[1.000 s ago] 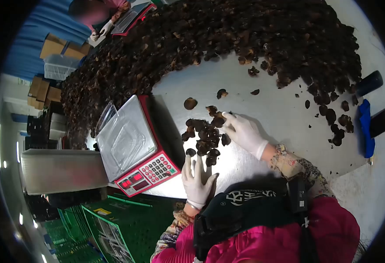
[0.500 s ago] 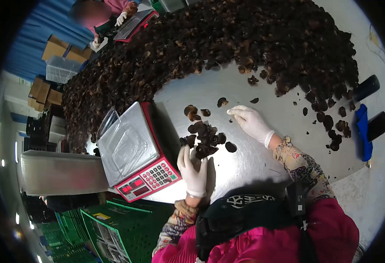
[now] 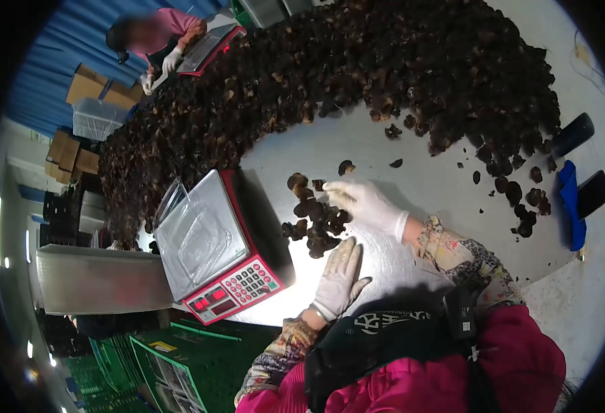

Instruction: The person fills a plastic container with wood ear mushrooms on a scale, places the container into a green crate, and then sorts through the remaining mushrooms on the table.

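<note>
A small cluster of dark wood ear mushrooms (image 3: 319,219) lies on the pale tabletop, right of a red-framed digital scale (image 3: 244,283). My right hand (image 3: 368,206), in a white glove, reaches over the cluster's upper right edge with its fingers stretched out. Below the cluster, my left hand (image 3: 340,279), gloved too, lies with long flat fingers and the thumb apart, its fingertips close to the lowest pieces. Neither hand visibly grips anything. On the scale's metal plate rests a clear plastic tray (image 3: 209,241).
A big heap of wood ear mushrooms (image 3: 357,62) curves across the back. Phones (image 3: 593,195) and a blue cloth (image 3: 572,206) lie at the right edge. Green crates (image 3: 178,358) stand lower left, beside a whitish box (image 3: 99,279). A co-worker (image 3: 168,34) sits behind another scale (image 3: 213,49).
My left hand has shifted right, from the cluster's left side to below it. My right hand has moved left onto the cluster, which is now narrower. The co-worker's hands have moved.
</note>
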A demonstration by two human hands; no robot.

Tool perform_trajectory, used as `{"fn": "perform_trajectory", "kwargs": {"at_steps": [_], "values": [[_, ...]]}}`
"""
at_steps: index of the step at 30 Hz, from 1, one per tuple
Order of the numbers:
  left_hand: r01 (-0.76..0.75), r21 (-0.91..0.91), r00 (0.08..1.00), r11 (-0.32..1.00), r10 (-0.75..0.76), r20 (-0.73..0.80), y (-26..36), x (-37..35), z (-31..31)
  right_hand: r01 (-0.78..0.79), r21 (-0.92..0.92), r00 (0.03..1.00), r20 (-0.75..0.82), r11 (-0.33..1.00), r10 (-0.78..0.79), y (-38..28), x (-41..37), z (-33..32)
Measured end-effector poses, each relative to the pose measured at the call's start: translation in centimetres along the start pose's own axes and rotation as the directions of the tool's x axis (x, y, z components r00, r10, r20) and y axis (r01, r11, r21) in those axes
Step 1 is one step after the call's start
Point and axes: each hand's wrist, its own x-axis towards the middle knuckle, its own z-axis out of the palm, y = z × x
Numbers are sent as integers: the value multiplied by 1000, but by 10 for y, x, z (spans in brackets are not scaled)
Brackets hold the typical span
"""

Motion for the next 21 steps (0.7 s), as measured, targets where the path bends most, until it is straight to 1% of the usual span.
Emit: {"fn": "perform_trajectory", "kwargs": {"at_steps": [1,3,4,5,6,7,8,9,10,11,12,13,14,15,16,17,18,19,20,21], "values": [[-6,40,1000,999,5,16,-2,10,5,168,-225,979,-78,960,-190,20,13,-5],[-31,62,999,998,33,-24,-7,32,9,158,-301,982,-48,940,-180,35,24,-19],[4,66,997,998,1,-72,-10,42,10,219,-451,974,49,865,-221,42,26,-26],[38,66,992,997,-30,-119,-11,52,12,216,-457,974,45,863,-221,44,21,-33],[80,81,982,994,-64,-179,-13,61,14,269,-474,963,102,839,-251,45,10,-38],[153,94,972,984,-133,-192,-10,67,16,319,-488,948,158,813,-276,47,-2,-44],[182,101,963,978,-157,-218,-8,70,19,332,-511,942,226,793,-249,54,-16,-53],[211,107,952,972,-180,-247,-5,73,24,289,-478,948,266,830,-177,50,-40,-65],[209,137,946,968,-165,-280,0,74,33,240,-443,946,308,864,-104,44,-68,-79],[209,167,939,963,-150,-310,7,72,44,159,-335,896,444,929,7,47,-94,-96],[98,70,957,993,-74,-280,25,70,52,50,-231,809,580,972,97,51,-121,-114],[-54,-81,962,995,30,-270,50,64,55,-106,-185,755,624,977,200,46,-148,-131],[-245,-209,959,947,205,-195,76,62,59,-260,-144,688,666,955,288,35,-171,-149],[-457,-408,883,790,458,-102,92,62,75,-334,-163,719,592,928,363,22,-192,-165],[-159,-678,758,717,529,381,110,67,78,-411,-171,738,515,895,437,9,-212,-178],[-165,-680,750,715,538,384,116,73,94,-415,-168,742,506,894,440,-2,-231,-187],[-334,-695,763,636,616,196,117,82,109,-559,-132,773,274,819,572,-12,-247,-195],[-496,-674,739,547,673,2,116,88,123,-678,-58,732,36,733,680,-15,-262,-200],[-369,-648,843,666,533,67,113,98,76,-676,-59,734,31,734,678,-10,-276,-203],[-338,-562,919,755,392,-27,100,108,63,-641,23,761,-107,767,639,-2,-292,-202]]}}
